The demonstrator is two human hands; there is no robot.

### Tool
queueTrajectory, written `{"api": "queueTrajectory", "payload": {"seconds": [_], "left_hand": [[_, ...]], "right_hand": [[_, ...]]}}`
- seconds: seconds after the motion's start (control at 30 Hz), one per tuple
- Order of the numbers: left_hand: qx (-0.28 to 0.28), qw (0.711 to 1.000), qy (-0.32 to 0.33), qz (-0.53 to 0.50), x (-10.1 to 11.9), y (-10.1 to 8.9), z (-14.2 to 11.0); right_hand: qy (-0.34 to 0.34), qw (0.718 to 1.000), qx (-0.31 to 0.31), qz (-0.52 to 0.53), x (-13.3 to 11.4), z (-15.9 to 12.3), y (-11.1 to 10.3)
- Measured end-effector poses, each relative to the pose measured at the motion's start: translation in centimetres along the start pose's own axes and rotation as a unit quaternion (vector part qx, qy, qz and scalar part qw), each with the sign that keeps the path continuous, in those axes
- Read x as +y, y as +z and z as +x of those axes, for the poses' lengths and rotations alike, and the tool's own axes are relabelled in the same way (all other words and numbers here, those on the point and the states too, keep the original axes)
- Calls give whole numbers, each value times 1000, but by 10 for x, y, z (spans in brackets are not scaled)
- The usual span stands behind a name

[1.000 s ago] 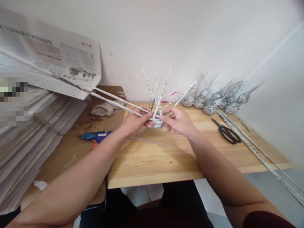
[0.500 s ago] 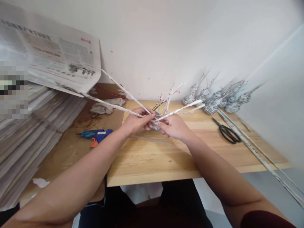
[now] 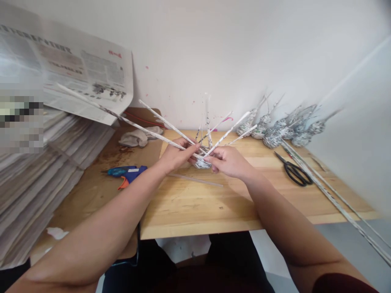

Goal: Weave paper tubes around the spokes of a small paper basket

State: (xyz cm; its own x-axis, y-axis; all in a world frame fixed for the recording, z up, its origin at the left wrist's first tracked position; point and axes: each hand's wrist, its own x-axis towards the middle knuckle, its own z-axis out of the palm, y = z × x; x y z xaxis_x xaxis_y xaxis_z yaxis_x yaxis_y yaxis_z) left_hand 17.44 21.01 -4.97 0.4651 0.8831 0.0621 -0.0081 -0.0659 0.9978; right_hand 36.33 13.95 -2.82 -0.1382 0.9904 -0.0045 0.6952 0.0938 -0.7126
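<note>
Between my hands is a small woven newspaper basket (image 3: 201, 163), with several rolled paper stakes fanning up and outward from its rim. My left hand (image 3: 182, 154) pinches its left side, where a long rolled paper tube (image 3: 134, 125) runs out to the upper left. My right hand (image 3: 226, 162) is closed on the right side of the rim, thumb near the base of a white paper stake (image 3: 230, 132). The fingers partly hide the basket's sides. A clear glue stick (image 3: 198, 180) lies on the wooden board (image 3: 189, 211) just in front.
On the left are a blue glue gun (image 3: 130, 173), a crumpled cloth (image 3: 137, 137) and a tall newspaper stack (image 3: 39, 183) with a newspaper sheet (image 3: 88, 77) above. To the right lie black scissors (image 3: 295, 171), long paper tubes (image 3: 332, 199) and several woven gourd-shaped pieces (image 3: 271, 134).
The basket has turned and tilted slightly, so its stakes stand at different angles and more of its front wall shows. The long tube now reaches farther up across the newspaper sheet.
</note>
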Motion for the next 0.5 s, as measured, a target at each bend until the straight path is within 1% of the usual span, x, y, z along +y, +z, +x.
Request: {"api": "queueTrajectory", "payload": {"seconds": [0.1,0.23,0.3,0.37,0.43,0.5], "left_hand": [[15,1000,-17,-9,0,3,-1],[-5,1000,-23,2,1,2,-3],[-34,999,-17,20,2,-2,-3],[-76,996,-10,51,2,-7,-2],[-128,988,-7,81,1,-12,0],[-165,982,-7,87,-1,-16,2]], "right_hand": [[26,997,-17,65,-2,-1,6],[72,991,5,113,-5,0,14],[88,989,8,116,-6,1,14],[87,991,5,107,-6,2,12],[63,995,2,74,-4,2,8],[32,999,4,36,0,3,6]]}}
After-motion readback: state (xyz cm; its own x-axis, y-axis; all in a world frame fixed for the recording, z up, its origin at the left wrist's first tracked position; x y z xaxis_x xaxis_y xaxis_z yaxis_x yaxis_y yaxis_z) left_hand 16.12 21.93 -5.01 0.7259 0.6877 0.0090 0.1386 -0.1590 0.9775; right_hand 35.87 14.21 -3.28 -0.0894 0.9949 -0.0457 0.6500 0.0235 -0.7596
